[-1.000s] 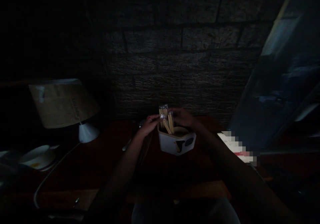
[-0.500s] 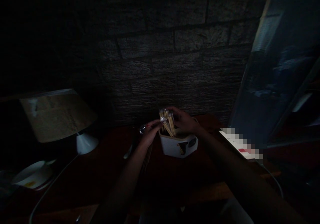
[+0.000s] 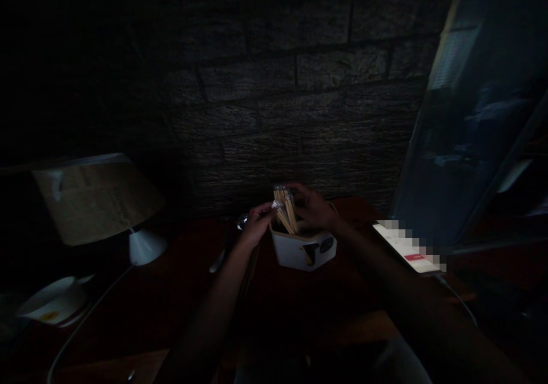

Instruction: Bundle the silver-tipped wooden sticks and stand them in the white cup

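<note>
In the head view, at the middle of the table, the sticks stand tilted in the box, lower ends inside, clear-wrapped tops above the rim. The left hand has its fingers drawn nearly together at the wrapped tops; the right hand is half open, fingers curved along the far right side. Whether either grips cannot be told.

Progress, as judged: insertion is done; arranging is unfinished, since both hands remain at the sticks. Thin rods lie outside, beside the left forearm; their part in the work is unclear.

Clearances: room shows inside the box, right of the sticks. The wall limits rearward movement. A spoon bounds the left; a phone, well apart, bounds the right.
</note>
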Tool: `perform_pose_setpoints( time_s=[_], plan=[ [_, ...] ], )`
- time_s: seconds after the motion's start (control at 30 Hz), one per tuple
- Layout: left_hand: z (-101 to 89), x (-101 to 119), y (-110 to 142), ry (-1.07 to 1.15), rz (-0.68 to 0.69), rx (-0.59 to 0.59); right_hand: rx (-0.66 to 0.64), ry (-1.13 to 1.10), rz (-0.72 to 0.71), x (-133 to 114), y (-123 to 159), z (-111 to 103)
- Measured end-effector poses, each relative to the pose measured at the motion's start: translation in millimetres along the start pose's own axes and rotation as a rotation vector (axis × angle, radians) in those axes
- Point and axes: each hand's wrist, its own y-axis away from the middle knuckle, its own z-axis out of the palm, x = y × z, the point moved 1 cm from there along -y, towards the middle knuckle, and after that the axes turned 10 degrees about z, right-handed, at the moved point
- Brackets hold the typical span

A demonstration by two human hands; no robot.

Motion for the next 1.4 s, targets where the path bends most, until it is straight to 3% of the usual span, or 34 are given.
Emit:
perform_pose_setpoints(
  time_s=[0.27,0.4,0.67,1.07,1.3,1.4],
  plan=[
    [7.0,3,6,0.109,-0.062,0.006,0.017,-0.022,-0.015,2,1,1],
    [5.8,0,8,0.126,-0.036,0.029,-0.005,-0.083,0.009,4,0,-1],
    [9.5,-7,13,0.115,0.037,0.122,-0.066,0.067,0.018,3,-4,-9],
    [5.4,-12,13,0.045,0.058,0.155,0.003,0.141,-0.004,-7,5,-9],
    [2.2,-15,12,0.031,0.026,0.132,0.025,0.074,-0.024,4,3,-10],
    [3.8,-14,12,0.045,0.023,0.121,0.135,0.030,-0.041,4,3,-11]
  ],
)
